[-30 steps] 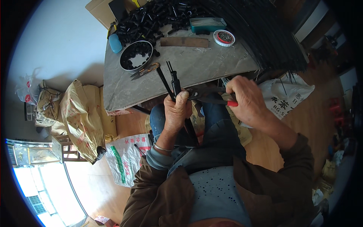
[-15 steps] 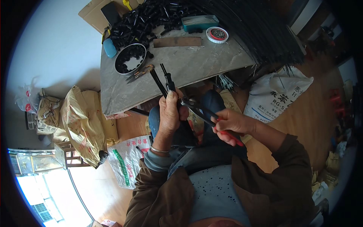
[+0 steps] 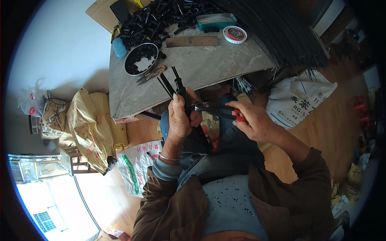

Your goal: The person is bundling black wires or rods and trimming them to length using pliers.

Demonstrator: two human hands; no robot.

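My left hand (image 3: pixel 179 120) is closed round black rods with a thicker black sleeve (image 3: pixel 179 85); their thin ends point up toward the table. My right hand (image 3: pixel 257 120) grips pliers (image 3: pixel 217 111) with dark jaws and red handles. The tip of the pliers meets the black piece beside my left fingers; exactly what lies in the jaws is too small to tell. Just beyond my hands is a grey table (image 3: pixel 193 66). Scissors (image 3: pixel 152 75) lie near its edge, by a round dish (image 3: pixel 128 68) of small black parts.
A heap of black tube fittings (image 3: pixel 146 20), a teal box (image 3: pixel 209 27) and a round white tub (image 3: pixel 241 39) of small metal bits sit on the table. Long black rods (image 3: pixel 277 36) overhang its right side. White sacks (image 3: pixel 299 106) and yellowish sacks (image 3: pixel 90 128) stand around.
The pliers have swung to a more level angle, and my right hand has moved up and right with its grip opened wider. The rods in my left hand have fanned slightly apart.
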